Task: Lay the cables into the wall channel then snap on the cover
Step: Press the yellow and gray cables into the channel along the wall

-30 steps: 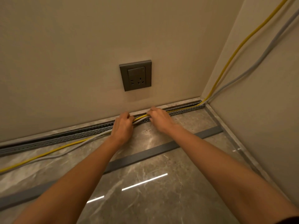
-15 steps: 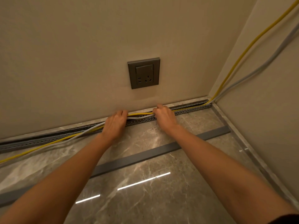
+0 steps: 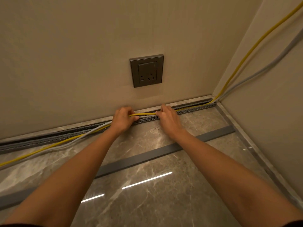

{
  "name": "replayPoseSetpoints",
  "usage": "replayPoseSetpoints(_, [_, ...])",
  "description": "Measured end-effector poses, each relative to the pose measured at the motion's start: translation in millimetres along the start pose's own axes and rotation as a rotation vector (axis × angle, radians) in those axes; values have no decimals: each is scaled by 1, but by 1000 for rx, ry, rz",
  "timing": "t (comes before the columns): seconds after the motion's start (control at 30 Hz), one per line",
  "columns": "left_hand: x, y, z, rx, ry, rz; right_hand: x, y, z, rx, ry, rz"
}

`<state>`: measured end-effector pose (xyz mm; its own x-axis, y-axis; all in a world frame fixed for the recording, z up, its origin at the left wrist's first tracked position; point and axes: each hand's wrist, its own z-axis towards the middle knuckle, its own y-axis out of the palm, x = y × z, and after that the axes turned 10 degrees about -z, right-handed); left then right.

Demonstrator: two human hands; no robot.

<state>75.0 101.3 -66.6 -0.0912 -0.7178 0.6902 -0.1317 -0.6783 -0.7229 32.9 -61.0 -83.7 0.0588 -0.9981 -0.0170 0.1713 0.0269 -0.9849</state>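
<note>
Left hand (image 3: 123, 119) and right hand (image 3: 168, 119) both curl their fingers round the yellow cable (image 3: 144, 114) and grey cable (image 3: 96, 128), holding the span between them just over the channel (image 3: 147, 120)'s slotted front wall, not seated. Past the right hand the run looks laid in to the corner, but past the left hand both cables trail across the floor, so that loose tail probably springs the seated part out on release. Any strand riding the slots likely blocks the cover (image 3: 147, 156), which lies on the floor under the forearms, from snapping on.

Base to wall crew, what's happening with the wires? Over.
Left hand and right hand holding yellow cable over channel. Its left stretch lies outside, on floor. Cover loose, nothing blocking.
</note>
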Motion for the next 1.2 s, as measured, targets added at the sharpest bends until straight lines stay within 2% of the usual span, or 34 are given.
replayPoseSetpoints(0.1, [1, 9, -2, 70, -18, -54, 3, -4, 1, -18, -24, -23])
replayPoseSetpoints(0.17, [1, 14, -5, 84, 43, -58, 6, -9, 1, -78, -16, -20])
replayPoseSetpoints(0.27, [0, 17, -11, 73, 169, -3, 9, -9, -4, -81, -2, 16])
replayPoseSetpoints(0.37, [-2, 17, -14, 64, 284, 156, 9, -6, -11, -81, -37, 36])
replayPoseSetpoints(0.5, [5, 10, -20, 31, 344, 257, 11, -7, -15, -94, -65, 35])
replayPoseSetpoints(0.6, [5, 7, -22, -126, 431, 404, 12, -8, -15, -118, -77, 31])
replayPoseSetpoints(0.73, [3, 3, -22, -210, 510, 656, 13, -7, -14, -135, -103, 8])
replayPoseSetpoints(0.83, [3, 3, -21, -174, 590, 763, 14, -8, -12, -163, -103, 1])
replayPoseSetpoints(0.93, [3, 10, -14, -150, 671, 731, 12, -10, -9, -190, -89, 11])
replayPoseSetpoints(1.03, [-1, 13, -10, -96, 684, 680, 13, -12, -8, -209, -86, 37])
replayPoseSetpoints(1.1, [1, 12, -21, -116, 607, 663, 15, -13, -13, -212, -96, 70])
replayPoseSetpoints(1.2, [0, 14, -27, -41, 481, 576, 17, -14, -19, -217, -127, 87])
